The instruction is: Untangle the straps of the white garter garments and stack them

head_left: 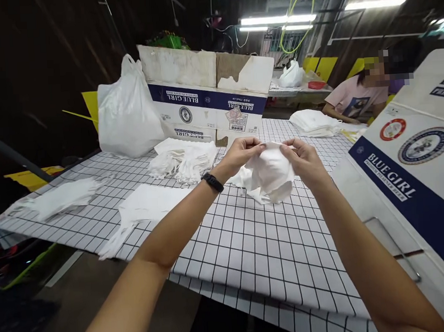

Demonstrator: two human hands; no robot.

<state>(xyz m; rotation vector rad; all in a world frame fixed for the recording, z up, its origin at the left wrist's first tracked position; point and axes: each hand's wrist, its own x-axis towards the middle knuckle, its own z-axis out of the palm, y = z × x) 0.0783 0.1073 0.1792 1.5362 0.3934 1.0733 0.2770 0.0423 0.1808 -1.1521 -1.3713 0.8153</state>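
Both my hands hold up a thin white cloth piece [273,170] over the middle of the table. My left hand [245,152], with a black band on the wrist, pinches its upper left edge. On the upper right edge, the fingers of my right hand [300,156] are closed too. The cloth bulges in the middle and hangs loose below. Behind it, partly hidden, lies more white cloth [242,179]. A neat stack of white cloth pieces [191,155] with bunched strips sits beyond my left wrist. Flat white pieces with strips [145,203] lie left of my forearm.
Another white pile [68,195] lies at the table's left. A full white plastic bag [126,114] and a printed carton [206,94] stand behind; a second carton [413,164] rises close on my right. Across the checked tablecloth [249,249], a person [356,95] sits near a white stack [313,122].
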